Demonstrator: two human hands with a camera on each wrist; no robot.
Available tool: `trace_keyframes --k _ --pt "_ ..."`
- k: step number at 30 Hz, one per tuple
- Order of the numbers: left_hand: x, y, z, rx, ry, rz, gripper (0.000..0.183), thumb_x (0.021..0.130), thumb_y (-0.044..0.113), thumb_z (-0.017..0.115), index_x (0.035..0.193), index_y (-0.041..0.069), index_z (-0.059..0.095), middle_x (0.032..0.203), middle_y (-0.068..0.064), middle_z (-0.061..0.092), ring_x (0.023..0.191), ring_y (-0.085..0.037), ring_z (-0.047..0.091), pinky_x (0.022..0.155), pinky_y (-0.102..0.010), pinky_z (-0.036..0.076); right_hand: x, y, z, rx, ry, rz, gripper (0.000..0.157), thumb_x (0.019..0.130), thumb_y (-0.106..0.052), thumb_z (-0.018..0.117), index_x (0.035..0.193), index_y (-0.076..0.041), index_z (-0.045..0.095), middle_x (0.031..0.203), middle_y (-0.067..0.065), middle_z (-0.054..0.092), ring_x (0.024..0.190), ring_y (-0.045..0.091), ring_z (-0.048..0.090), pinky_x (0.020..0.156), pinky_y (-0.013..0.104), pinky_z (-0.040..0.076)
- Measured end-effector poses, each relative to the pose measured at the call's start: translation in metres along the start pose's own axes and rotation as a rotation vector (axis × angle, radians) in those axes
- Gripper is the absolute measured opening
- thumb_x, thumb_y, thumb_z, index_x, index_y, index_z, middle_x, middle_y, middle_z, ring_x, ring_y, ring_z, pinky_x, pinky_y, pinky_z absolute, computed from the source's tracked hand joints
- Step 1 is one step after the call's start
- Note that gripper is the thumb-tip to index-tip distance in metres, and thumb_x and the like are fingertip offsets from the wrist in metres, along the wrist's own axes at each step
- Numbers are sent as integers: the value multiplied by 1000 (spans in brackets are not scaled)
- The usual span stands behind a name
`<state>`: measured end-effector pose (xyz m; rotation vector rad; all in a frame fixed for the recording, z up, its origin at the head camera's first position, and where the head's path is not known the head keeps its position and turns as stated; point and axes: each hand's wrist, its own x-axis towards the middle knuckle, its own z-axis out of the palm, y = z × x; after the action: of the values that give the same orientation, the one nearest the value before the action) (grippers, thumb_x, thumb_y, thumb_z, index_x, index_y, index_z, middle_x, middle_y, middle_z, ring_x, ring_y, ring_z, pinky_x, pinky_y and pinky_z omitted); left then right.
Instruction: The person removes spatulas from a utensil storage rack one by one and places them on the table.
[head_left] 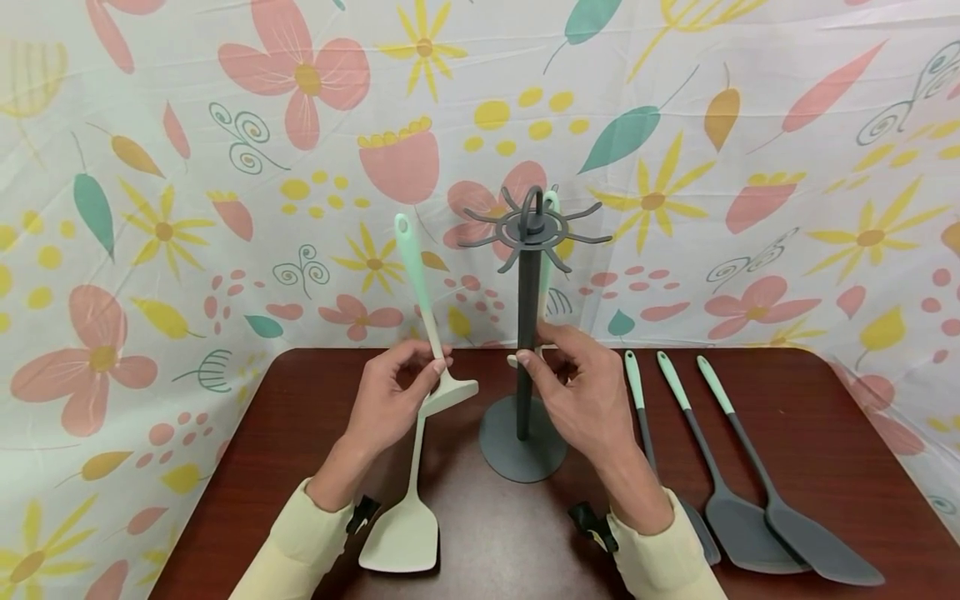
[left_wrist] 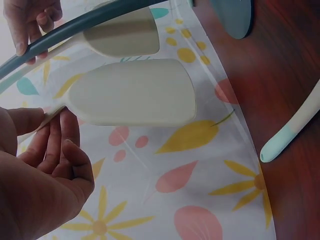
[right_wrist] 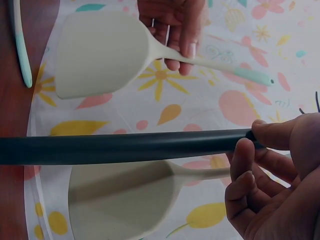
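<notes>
My left hand [head_left: 393, 400] pinches the neck of a cream spatula [left_wrist: 132, 92] with a mint handle, held upright, blade down. To its right stands a dark grey utensil stand [head_left: 527, 333] with a ring of hooks on top and a round base. My right hand [head_left: 588, 387] grips its pole, thumb in front and fingers curled behind. Behind the pole, a second cream spatula [right_wrist: 125, 200] has its mint handle end up by the hooks; the pole and hand partly hide it. A third cream spatula [head_left: 401, 533] lies on the table below my left hand.
On the right of the brown table [head_left: 262, 500] lie three grey utensils with mint handles, among them a turner [head_left: 750, 529] and a long spatula [head_left: 817, 542]. My right forearm partly covers the nearest one. A flowered cloth [head_left: 225, 208] hangs behind the table.
</notes>
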<state>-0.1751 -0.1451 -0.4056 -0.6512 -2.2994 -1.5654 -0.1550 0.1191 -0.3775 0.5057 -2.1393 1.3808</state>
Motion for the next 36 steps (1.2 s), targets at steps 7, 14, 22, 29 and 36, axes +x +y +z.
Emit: trace_keyframes --k 7,14,22,29,36 --pt "-8 1 -3 12 12 9 13 104 16 72 114 21 78 108 2 78 87 -19 72 71 -29 55 -1 0 0 -4 -5 8 32 94 -10 82 124 -20 80 102 -6 76 64 15 62 57 28 49" --pt "-18 -1 -7 25 7 -15 16 104 17 72 118 24 78 106 5 78 88 -22 72 69 -28 54 -1 0 0 4 -7 20 33 95 -10 82 125 -20 79 103 -5 77 64 15 63 57 29 50" --pt "-27 -3 -11 47 10 -9 16 103 18 74 116 25 77 104 7 77 80 -18 68 65 -28 52 0 -1 0 2 -9 22 33 95 -10 82 126 -20 79 103 -6 77 64 15 63 57 28 50" --pt "-34 -4 -12 59 28 2 16 102 16 74 116 23 78 106 3 78 81 -16 69 65 -27 52 -1 0 0 12 -10 14 33 95 -10 81 126 -21 79 103 -6 77 64 14 63 57 28 51" --pt "-39 -3 -14 71 36 -4 15 102 17 75 116 21 79 100 8 77 72 -15 64 58 -26 50 0 -1 0 10 -12 15 32 96 -10 81 124 -25 79 96 -8 74 60 15 58 55 28 47"
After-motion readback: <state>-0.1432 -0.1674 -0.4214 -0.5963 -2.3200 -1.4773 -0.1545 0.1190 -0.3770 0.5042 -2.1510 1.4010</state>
